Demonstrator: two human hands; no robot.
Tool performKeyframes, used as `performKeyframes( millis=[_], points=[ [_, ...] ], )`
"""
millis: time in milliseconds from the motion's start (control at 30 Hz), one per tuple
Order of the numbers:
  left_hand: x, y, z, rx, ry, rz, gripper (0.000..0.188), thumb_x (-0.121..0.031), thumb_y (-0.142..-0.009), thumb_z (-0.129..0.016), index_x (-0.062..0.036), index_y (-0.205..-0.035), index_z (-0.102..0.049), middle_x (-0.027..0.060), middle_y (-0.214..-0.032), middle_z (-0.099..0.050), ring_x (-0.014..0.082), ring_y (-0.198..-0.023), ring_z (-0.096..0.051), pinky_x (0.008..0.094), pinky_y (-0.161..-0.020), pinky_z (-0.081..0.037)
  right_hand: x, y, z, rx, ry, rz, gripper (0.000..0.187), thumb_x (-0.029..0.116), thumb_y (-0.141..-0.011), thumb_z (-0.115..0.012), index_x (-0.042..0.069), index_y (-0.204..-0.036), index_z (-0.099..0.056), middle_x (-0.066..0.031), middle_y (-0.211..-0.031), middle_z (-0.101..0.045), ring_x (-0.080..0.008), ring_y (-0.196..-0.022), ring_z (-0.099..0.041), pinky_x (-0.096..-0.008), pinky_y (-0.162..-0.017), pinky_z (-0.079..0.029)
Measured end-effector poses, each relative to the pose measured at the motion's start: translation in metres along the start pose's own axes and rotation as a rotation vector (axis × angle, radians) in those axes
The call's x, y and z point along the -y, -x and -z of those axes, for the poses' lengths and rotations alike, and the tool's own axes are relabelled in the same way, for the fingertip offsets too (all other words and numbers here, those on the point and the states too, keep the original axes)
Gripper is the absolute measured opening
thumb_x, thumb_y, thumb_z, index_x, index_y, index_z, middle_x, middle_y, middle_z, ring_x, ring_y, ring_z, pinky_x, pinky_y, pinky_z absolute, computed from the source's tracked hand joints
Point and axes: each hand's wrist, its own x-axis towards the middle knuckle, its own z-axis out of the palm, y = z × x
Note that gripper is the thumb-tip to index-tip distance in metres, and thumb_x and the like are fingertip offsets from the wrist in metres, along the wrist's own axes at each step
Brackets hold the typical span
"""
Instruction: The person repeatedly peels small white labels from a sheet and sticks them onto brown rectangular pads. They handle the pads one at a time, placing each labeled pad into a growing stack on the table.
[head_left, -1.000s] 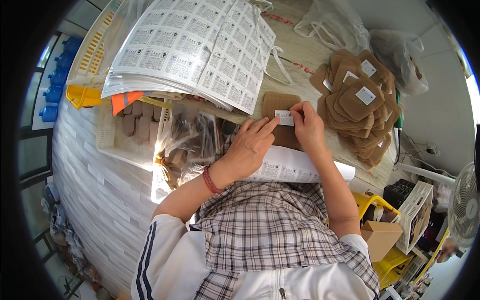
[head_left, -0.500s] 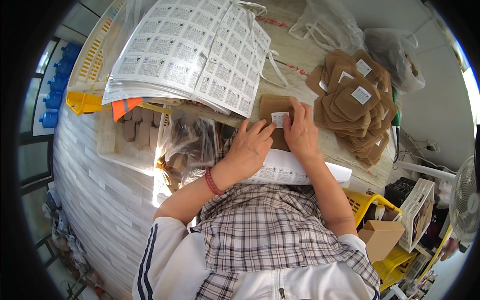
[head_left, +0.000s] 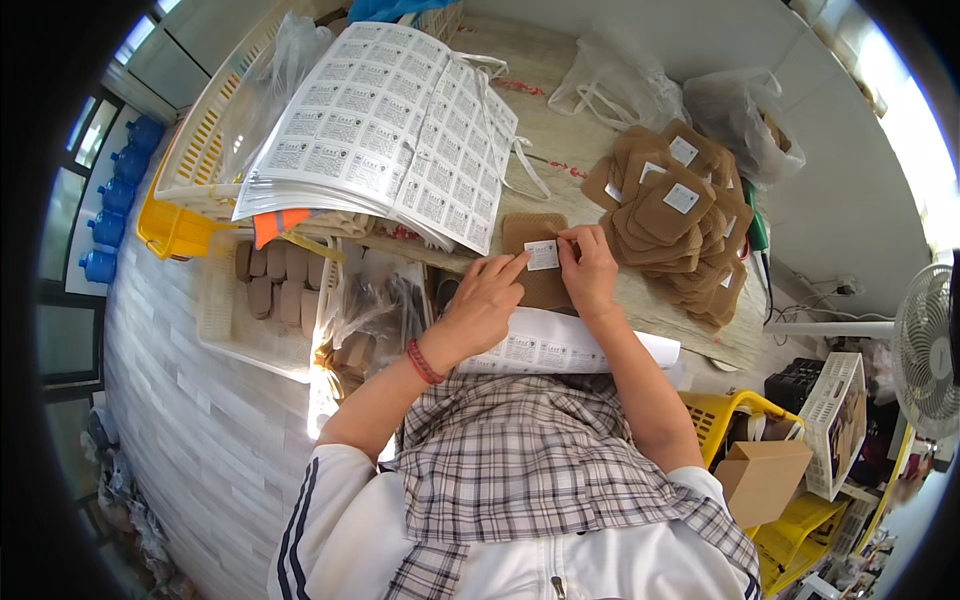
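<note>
A brown textured pad with rounded corners [head_left: 542, 288] lies on the table in front of me, with a small white printed label [head_left: 542, 255] on it. My left hand [head_left: 485, 303] reaches over the pad's left side, fingers stretched, the index fingertip at the label's left edge. At the right edge, my right hand [head_left: 590, 268] pinches the label between thumb and fingers. A white printed sheet [head_left: 545, 343] curls under my forearms along the table's near edge. To the right sits a heap of similar brown pads [head_left: 655, 215], several bearing white labels.
A thick stack of label sheets [head_left: 370, 130] lies at the left, overhanging the table edge. Clear plastic bags [head_left: 745, 115] stand at the back. Below left is a white crate [head_left: 222, 310] holding brown pieces; a yellow basket [head_left: 712, 418] and a fan [head_left: 925, 365] are at the right.
My right hand has drawn its fingers in from spread over the label to a pinch at its right edge. My left fingertips have shifted to its left edge. The view has tilted slightly.
</note>
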Motion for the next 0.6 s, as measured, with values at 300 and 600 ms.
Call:
performKeyframes(
  millis=[300, 600],
  points=[
    [0.002, 0.003, -0.003, 0.047, 0.096, 0.046, 0.006, -0.006, -0.086, -0.062, -0.0013, -0.082, -0.061, 0.0225, -0.148, -0.046, 0.0363, -0.143, -0.036, 0.0491, -0.115, -0.029, 0.007, -0.013, 0.05, -0.088, 0.019, -0.094, 0.013, 0.01, -0.091, -0.063, 0.009, -0.101, -0.056, -0.0121, -0.075, -0.068, -0.0338, -0.067, -0.068, -0.0427, -0.06, -0.053],
    [-0.004, 0.004, 0.014, 0.018, 0.185, -0.028, 0.004, -0.006, -0.088, -0.061, -0.0025, -0.089, -0.063, 0.0151, -0.122, -0.062, 0.0319, -0.124, -0.054, 0.0469, -0.104, -0.041, -0.053, -0.091, 0.166, -0.465, 0.682, 0.01, 0.031, 0.021, -0.093, -0.065, 0.01, -0.121, -0.057, -0.0158, -0.107, -0.068, -0.0315, -0.097, -0.067, -0.0428, -0.08, -0.053]
  ],
)
